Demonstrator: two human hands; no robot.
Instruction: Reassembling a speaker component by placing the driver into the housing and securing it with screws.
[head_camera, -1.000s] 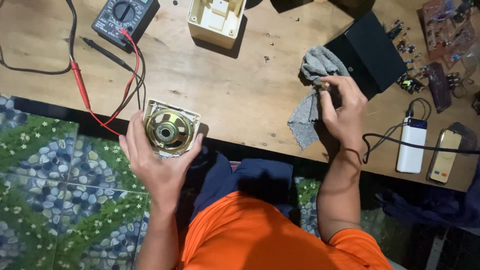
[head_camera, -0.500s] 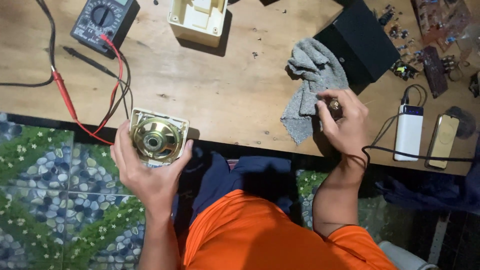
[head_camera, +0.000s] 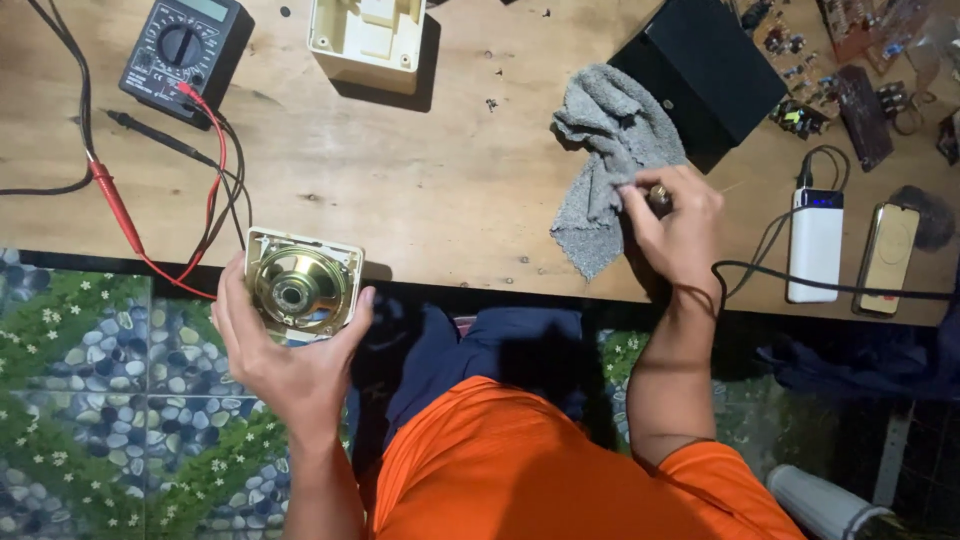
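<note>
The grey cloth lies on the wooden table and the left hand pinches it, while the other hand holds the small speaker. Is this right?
Not quite: the head view shows the right hand pinching the grey cloth on the wooden table, while the left hand holds the small speaker.

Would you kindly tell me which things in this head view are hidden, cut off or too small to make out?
Head view:
- Small object in the right hand: mostly covered by fingers and the grey cloth.
- Cream plastic housing: cut by the top edge.
- Circuit boards: parts too small and dim.
- Square-framed brass-coloured speaker in the left hand: back hidden.
</note>
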